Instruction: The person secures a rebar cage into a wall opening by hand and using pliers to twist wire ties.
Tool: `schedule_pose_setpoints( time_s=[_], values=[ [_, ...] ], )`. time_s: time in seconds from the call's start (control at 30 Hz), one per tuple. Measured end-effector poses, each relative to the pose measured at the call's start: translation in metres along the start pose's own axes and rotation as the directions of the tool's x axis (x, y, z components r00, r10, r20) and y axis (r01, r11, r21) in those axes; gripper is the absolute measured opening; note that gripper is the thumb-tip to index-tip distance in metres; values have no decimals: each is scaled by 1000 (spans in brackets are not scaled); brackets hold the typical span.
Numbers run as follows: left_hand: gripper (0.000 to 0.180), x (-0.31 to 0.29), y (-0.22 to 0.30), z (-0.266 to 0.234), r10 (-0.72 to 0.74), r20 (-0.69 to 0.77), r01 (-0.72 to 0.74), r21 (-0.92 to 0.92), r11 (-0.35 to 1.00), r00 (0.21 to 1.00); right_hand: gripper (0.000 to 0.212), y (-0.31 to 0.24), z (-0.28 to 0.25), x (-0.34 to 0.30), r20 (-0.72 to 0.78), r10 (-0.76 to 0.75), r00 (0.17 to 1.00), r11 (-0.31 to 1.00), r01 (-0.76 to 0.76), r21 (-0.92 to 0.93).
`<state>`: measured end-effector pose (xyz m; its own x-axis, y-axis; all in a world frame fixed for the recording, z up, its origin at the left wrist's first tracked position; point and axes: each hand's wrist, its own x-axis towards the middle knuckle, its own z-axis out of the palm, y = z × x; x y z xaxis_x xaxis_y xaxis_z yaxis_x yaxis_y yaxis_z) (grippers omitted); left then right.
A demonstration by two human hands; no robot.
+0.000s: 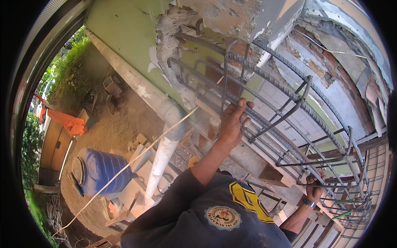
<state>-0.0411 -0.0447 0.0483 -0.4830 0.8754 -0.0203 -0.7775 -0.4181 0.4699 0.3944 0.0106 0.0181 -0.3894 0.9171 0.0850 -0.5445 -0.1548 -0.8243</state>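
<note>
A long rebar cage [303,100] of ribbed steel bars tied with square stirrups slants from the upper middle down to the lower right. My left hand [235,124] is closed around its lower bars, near the end by the wall, thumb and fingers showing above the steel. Farther along, my right hand [315,189] grips a lower bar, partly hidden behind the steel; a dark watch [309,202] is on that wrist. Hooked bar ends reach into a broken-out patch of concrete [167,41] at the corner of the green wall [124,29].
A white drainpipe [132,78] runs down beside the wall to an elbow. A thin pale cord [136,163] crosses in front. Below lie a blue water tank [105,171], pale blocks [151,177] and sandy ground [107,128]. Exposed brickwork [343,84] stands behind the cage.
</note>
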Motion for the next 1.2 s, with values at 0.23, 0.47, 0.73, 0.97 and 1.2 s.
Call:
schedule_pose_setpoints(
  time_s=[0.23,0.47,0.73,0.97,1.2],
  values=[
    [28,7,0,-11,43,-2,-43,-12,999,999,21,0,7,-7,-100,-6,995,991,19,132],
    [30,5,-1,-6,-35,2,35,-57,998,999,39,-3,9,-21,-157,-101,982,976,128,174],
    [25,6,8,-11,-67,-26,65,-91,994,997,37,-4,12,-17,16,-178,984,960,170,224],
    [26,7,12,-14,-93,28,94,-41,995,995,34,10,64,-29,-722,-395,569,919,242,-313],
    [29,14,5,-27,-75,87,75,5,997,993,21,-5,188,-21,198,-700,686,-152,129,-980]
  ],
)
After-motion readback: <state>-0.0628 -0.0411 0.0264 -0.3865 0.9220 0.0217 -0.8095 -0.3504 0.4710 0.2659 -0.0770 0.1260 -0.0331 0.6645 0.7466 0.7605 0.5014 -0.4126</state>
